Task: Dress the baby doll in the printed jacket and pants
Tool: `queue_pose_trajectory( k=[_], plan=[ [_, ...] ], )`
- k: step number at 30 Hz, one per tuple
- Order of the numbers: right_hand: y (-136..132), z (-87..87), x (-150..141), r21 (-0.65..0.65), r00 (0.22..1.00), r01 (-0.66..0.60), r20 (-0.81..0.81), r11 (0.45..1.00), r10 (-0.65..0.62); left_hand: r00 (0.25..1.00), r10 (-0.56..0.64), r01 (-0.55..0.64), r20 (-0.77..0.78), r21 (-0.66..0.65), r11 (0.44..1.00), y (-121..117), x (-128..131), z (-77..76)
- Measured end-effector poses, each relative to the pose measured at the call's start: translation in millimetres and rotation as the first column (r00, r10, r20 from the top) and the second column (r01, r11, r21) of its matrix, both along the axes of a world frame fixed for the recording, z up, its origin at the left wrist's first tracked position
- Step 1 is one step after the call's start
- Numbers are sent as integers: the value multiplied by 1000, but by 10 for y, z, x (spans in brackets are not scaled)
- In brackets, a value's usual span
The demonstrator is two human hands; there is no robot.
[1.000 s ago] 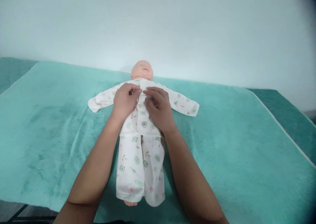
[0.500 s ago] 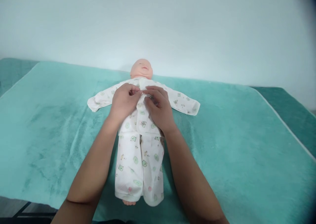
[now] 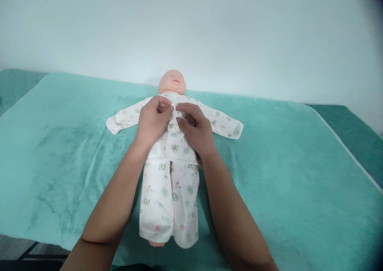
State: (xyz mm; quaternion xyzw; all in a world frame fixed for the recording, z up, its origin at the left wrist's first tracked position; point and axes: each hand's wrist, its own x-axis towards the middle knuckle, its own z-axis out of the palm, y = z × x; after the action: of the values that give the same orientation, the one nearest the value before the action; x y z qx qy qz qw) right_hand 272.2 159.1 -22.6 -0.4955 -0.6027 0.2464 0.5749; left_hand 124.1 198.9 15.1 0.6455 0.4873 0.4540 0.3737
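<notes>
A baby doll (image 3: 172, 82) lies on its back, its sleeved arms spread to both sides. It wears a white baby shirt (image 3: 176, 147) printed with small green and brown animals, and matching trousers (image 3: 158, 199). Between its thumb and fingers, my left hand (image 3: 154, 117) pinches the shirt's front edge below the neck. My right hand (image 3: 197, 125) lies against the shirt's other side at chest height, fingers bent and touching the cloth, with a gap between thumb and forefinger. The fastening under my fingertips is too small to make out. Bare toes (image 3: 156, 244) poke out of one trouser leg.
A green plush cloth (image 3: 284, 163) covers the table under the doll, lightly creased at the left. Darker green cloth (image 3: 353, 131) shows beyond its edge at the right. A pale wall (image 3: 191, 32) rises directly behind the doll's head.
Both hands have shifted slightly up toward the neck of the shirt. My right fingertips have drawn a little away from my left thumb. The doll lies nearly as before.
</notes>
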Motion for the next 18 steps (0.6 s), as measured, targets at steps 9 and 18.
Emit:
queue_pose_trajectory(
  k=[9, 18],
  plan=[
    [8, -21, -34, -12, 998, -17, -66, 1000, 16, 987, -96, 106, 127, -77, 991, 20, -50, -29],
    [6, -24, -48, -43, 994, 4, -108, 999, -9, 995, -15, 28, -98, 135, 990, 47, -80, -53]
  ],
)
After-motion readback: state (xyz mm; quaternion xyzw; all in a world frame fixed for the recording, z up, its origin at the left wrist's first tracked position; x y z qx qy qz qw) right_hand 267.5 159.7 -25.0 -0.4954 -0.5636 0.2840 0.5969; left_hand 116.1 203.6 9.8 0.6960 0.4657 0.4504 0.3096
